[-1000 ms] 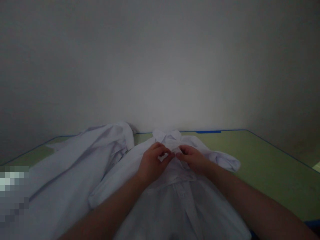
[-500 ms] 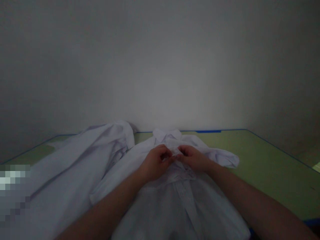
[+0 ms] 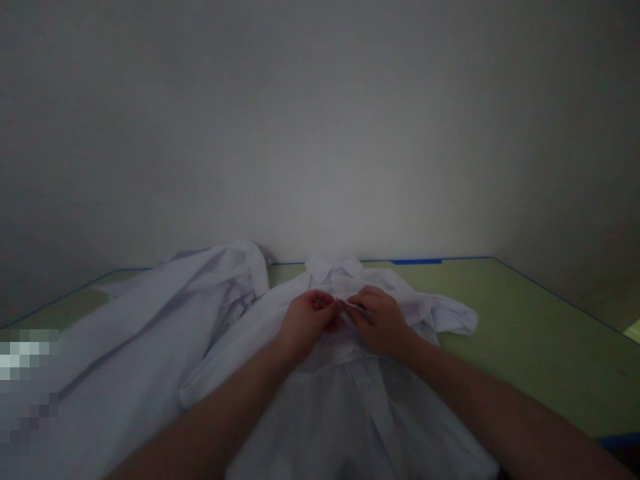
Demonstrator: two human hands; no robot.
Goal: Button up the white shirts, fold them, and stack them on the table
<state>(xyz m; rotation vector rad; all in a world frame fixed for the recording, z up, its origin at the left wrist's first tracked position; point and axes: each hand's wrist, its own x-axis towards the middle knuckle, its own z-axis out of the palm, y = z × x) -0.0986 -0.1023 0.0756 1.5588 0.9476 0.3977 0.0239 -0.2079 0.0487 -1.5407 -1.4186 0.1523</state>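
A white shirt (image 3: 320, 413) lies on the table in front of me, its collar (image 3: 334, 268) at the far end and one sleeve (image 3: 453, 315) stretched to the right. Over the front placket, my left hand (image 3: 309, 323) pinches the fabric between thumb and fingers. My right hand (image 3: 379, 319) is closed on the same raised fold, its fingertips meeting those of the left. Whether a button sits between the fingertips is too small and dim to tell. Below the hands, the placket strip (image 3: 373, 393) runs down toward me.
Another white garment (image 3: 165, 340) lies rumpled on the left, beside the shirt. The green table (image 3: 520, 333) has a blue edge and meets a plain grey wall (image 3: 320, 133) at the back. A pixelated patch covers the lower left corner.
My right hand has shifted slightly left and its fingers have turned inward, closer to the left fingertips. The left hand has moved a little to the left. The shirt lies nearly as before.
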